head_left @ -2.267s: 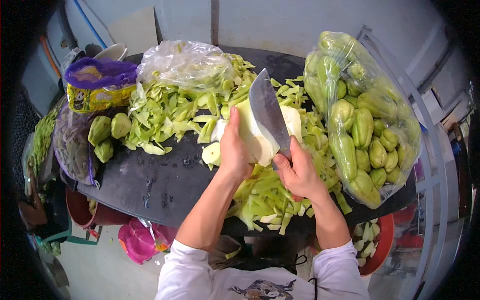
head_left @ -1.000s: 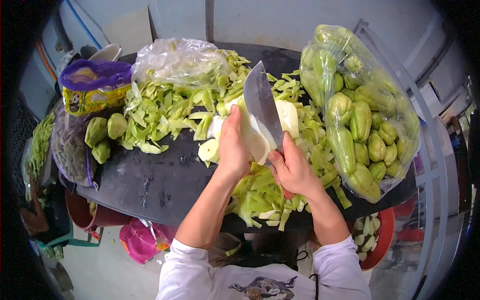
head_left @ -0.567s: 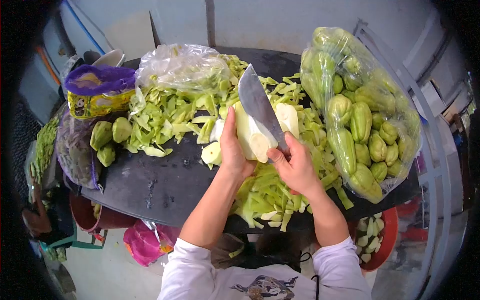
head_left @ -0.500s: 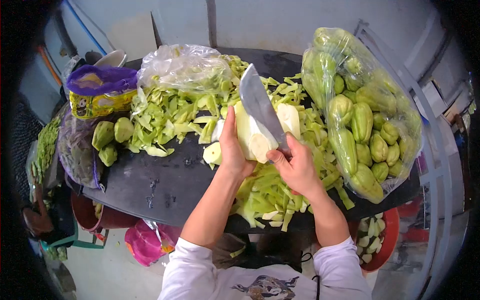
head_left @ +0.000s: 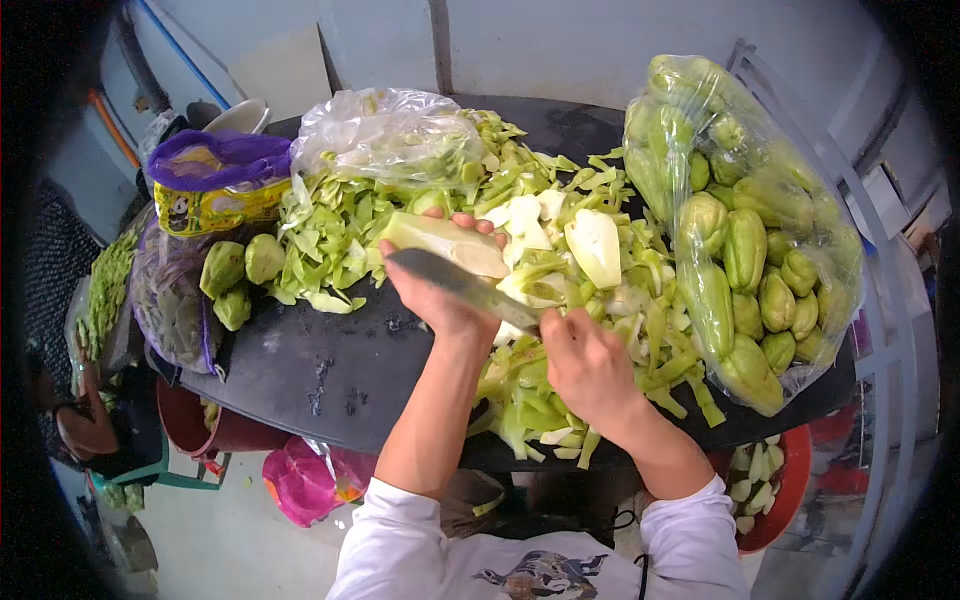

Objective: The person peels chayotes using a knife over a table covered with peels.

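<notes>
My left hand [head_left: 445, 315] cups a peeled, pale chayote [head_left: 445, 243], its fingertips curling over the far side. In my right hand [head_left: 592, 368] is a broad-bladed knife [head_left: 465, 288], gripped by the handle. The blade slants to the upper left, across the front of my left palm and just below the chayote; whether it touches either, I cannot tell. Just beyond my hands, peeled white chayote pieces [head_left: 594, 247] rest on a heap of green peelings [head_left: 540, 400].
A clear bag of whole chayotes [head_left: 745, 250] fills the table's right side. Unpeeled chayotes [head_left: 222, 268] sit at left beside a purple mesh bag [head_left: 175, 300]. A crumpled plastic bag [head_left: 385, 135] lies behind. A red tub [head_left: 795, 485] with cut pieces stands below right.
The knife has swung from nearly upright to a low slant pointing left. The chayote has turned and lies back in my left palm. The view has shifted slightly left.
</notes>
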Demonstrator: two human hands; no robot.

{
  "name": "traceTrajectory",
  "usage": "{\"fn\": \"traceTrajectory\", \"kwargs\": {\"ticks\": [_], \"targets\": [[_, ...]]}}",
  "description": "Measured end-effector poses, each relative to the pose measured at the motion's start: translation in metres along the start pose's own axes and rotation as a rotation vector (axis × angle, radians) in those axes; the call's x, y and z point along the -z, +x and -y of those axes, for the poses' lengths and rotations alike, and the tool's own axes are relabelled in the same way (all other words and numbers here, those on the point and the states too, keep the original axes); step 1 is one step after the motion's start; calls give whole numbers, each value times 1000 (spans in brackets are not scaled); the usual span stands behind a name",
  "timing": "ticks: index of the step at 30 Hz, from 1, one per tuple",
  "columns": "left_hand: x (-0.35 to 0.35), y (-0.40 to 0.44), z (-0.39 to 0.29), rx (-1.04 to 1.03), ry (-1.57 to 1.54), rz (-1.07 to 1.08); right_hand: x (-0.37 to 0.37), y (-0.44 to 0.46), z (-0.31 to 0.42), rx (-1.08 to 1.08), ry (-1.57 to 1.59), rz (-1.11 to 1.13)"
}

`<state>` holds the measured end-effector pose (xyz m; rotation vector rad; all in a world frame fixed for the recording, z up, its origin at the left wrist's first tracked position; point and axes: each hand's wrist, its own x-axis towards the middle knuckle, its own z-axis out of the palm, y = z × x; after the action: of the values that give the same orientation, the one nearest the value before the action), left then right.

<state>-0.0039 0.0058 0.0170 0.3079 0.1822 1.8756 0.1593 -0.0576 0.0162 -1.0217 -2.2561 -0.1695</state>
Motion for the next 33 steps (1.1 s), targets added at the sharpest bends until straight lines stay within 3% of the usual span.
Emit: {"fn": "traceTrajectory", "kwargs": {"ticks": [5, 21, 33], "targets": [[-1, 3, -12, -78, -88, 160, -1, -2, 6, 38, -46, 53], [-3, 2, -22, -94, -26, 234, -4, 2, 7, 59, -43, 96], [-12, -20, 17, -31, 52, 113, -11, 6, 6, 7, -57, 59]]}}
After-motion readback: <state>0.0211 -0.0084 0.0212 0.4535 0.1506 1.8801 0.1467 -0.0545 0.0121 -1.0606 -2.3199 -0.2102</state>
